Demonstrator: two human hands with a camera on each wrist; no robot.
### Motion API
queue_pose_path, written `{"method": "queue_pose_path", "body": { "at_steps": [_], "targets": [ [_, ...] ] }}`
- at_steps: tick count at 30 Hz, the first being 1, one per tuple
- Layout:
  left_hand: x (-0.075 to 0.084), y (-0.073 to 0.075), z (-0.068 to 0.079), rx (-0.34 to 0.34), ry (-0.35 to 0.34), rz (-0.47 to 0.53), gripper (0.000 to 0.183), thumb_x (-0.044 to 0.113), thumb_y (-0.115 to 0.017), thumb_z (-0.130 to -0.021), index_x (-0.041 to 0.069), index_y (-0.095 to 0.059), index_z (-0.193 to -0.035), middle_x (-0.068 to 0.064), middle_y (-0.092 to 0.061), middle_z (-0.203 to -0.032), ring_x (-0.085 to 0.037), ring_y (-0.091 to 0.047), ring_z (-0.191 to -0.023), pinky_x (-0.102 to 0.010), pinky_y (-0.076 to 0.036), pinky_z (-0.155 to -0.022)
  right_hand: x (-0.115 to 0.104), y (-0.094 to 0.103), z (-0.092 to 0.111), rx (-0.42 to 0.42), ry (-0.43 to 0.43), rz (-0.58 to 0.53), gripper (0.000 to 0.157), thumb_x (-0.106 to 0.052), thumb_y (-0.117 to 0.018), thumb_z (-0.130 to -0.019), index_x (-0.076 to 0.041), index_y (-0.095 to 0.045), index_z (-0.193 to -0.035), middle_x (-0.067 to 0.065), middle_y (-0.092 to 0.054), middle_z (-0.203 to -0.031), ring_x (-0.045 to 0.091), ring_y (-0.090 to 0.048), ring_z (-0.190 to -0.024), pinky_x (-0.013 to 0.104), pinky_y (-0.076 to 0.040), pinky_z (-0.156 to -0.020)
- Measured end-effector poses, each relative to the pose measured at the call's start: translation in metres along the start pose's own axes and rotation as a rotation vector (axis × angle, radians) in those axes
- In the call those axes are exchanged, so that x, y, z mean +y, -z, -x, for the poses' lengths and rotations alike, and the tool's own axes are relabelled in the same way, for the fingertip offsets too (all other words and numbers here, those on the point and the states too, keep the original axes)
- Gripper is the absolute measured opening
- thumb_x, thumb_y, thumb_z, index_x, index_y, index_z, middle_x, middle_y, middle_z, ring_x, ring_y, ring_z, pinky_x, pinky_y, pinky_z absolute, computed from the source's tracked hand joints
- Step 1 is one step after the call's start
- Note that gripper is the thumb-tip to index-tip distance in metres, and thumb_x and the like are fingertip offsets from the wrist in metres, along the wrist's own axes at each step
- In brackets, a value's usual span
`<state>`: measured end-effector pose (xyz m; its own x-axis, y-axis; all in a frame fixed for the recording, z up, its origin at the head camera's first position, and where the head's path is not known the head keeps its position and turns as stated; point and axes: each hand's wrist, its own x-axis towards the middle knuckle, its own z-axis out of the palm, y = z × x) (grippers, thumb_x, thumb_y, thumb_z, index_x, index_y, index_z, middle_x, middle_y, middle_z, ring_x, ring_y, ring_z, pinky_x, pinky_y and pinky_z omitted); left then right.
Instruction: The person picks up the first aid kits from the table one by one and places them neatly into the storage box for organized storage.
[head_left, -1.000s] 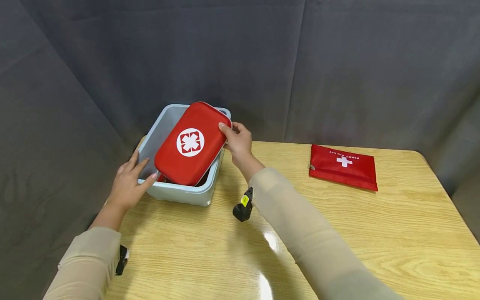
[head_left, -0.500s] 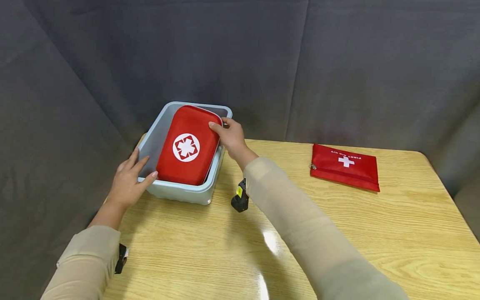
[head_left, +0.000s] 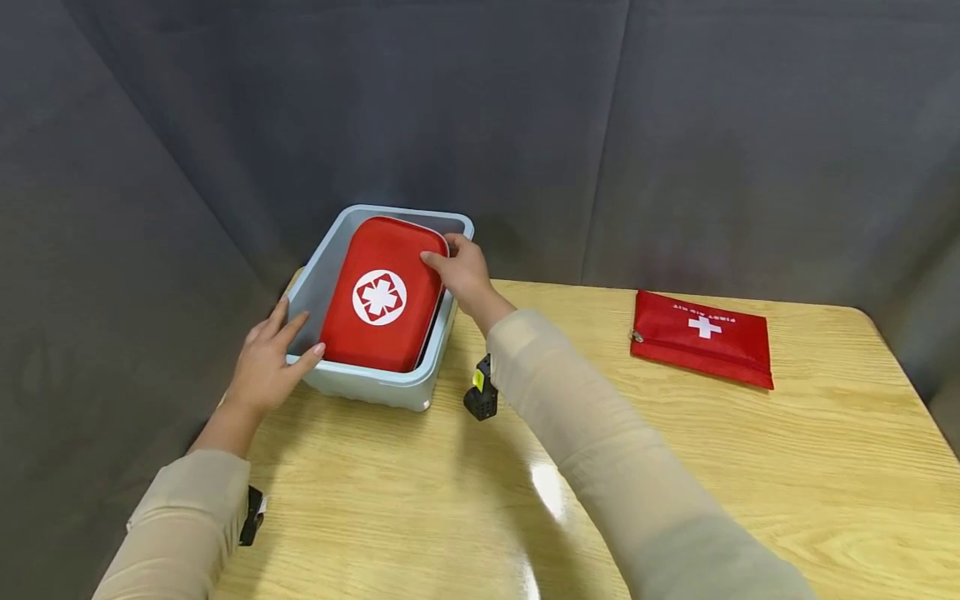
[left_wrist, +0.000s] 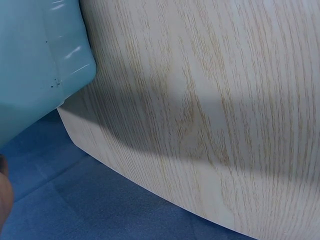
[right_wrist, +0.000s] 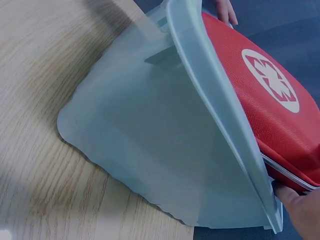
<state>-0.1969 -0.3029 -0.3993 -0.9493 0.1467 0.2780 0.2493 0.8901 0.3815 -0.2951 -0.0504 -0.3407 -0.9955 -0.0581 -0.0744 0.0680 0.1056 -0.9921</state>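
Observation:
A red zippered first aid case (head_left: 401,333) with a white cross emblem sits inside a pale blue plastic bin (head_left: 367,385), slightly tilted. My right hand (head_left: 465,271) pinches the case's upper right edge, thumb on top and fingers underneath. In the right wrist view the case's zipper edge shows beside the bin wall (right_wrist: 140,130), with part of the hand (right_wrist: 305,215) under it. At the bin's near left corner, my left hand (head_left: 262,362) rests with fingers spread and fairly straight, thumb near the case's lower corner. Only a sliver of that hand shows in the left wrist view.
A flat red first aid pouch (head_left: 701,340) with a zipper lies to the right on the wooden table (head_left: 600,400). Dark grey cloth (head_left: 450,108) hangs behind and to the left. The bin stands near the table's back left corner.
The red case has turned more upright in view and gone lower into the bin, moving left. My right hand has followed it; the left hand stays at the bin corner.

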Motion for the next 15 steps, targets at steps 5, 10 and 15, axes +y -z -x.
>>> {"method": "queue_pose_path", "body": {
  "at_steps": [5, 10, 15],
  "targets": [
    [0.0, -0.001, 0.0, 0.0, 0.004, -0.005, 0.06, 0.042, -0.047, -0.084, -0.001, -0.04, -0.127, -0.02, -0.017, -0.139, -0.044, -0.025, -0.114, -0.059, -0.025, -0.086, 0.0, 0.001, 0.001, 0.001, 0.004, 0.038, 0.037, -0.008, -0.056, -0.083, -0.002, -0.046, -0.119, 0.011, -0.052, -0.107, 0.018, -0.052, -0.086, 0.024, -0.046, -0.072],
    [0.0, -0.001, 0.001, -0.009, 0.011, 0.0, 0.061, 0.042, -0.046, -0.084, -0.001, -0.039, -0.127, -0.019, -0.016, -0.14, -0.043, -0.024, -0.115, -0.059, -0.024, -0.086, 0.002, -0.001, 0.001, 0.045, 0.011, 0.034, 0.039, -0.003, -0.056, -0.082, -0.001, -0.047, -0.12, 0.011, -0.051, -0.112, 0.019, -0.049, -0.096, 0.025, -0.043, -0.079],
    [-0.002, 0.0, 0.0, -0.009, 0.004, 0.009, 0.061, 0.043, -0.046, -0.085, -0.001, -0.039, -0.127, -0.017, -0.015, -0.14, -0.044, -0.023, -0.116, -0.059, -0.023, -0.086, 0.015, -0.001, -0.01, 0.063, 0.058, -0.028, 0.04, -0.006, -0.062, -0.077, -0.004, -0.052, -0.116, 0.009, -0.053, -0.11, 0.014, -0.049, -0.097, 0.023, -0.043, -0.077]
  ]
}}
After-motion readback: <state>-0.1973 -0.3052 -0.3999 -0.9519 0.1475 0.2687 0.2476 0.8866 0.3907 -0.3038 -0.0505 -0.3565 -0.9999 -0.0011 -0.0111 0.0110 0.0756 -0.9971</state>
